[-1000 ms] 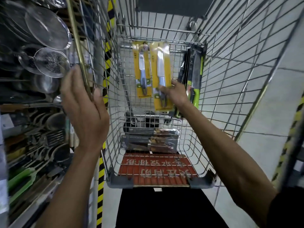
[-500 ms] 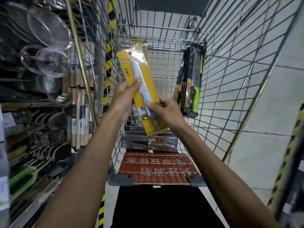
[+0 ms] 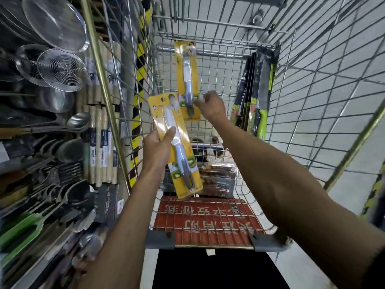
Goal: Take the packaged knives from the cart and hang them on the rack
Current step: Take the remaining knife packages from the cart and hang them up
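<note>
I saw the left hand (image 3: 158,151) closed around a yellow knife pack (image 3: 177,147), thumb on its front, holding it tilted above the near end of the cart (image 3: 325,84). The right hand (image 3: 210,105) was stretched further in, its fingers (image 3: 198,103) bent and touching the lower edge of a second yellow pack (image 3: 186,78) that hung on the cart's far wall; I could not tell if they really gripped it. Green-handled knife packs (image 3: 259,94) hung at the far right corner. On the left stood the rack (image 3: 62,113) with strainers (image 3: 60,69) and ladles (image 3: 78,122).
</note>
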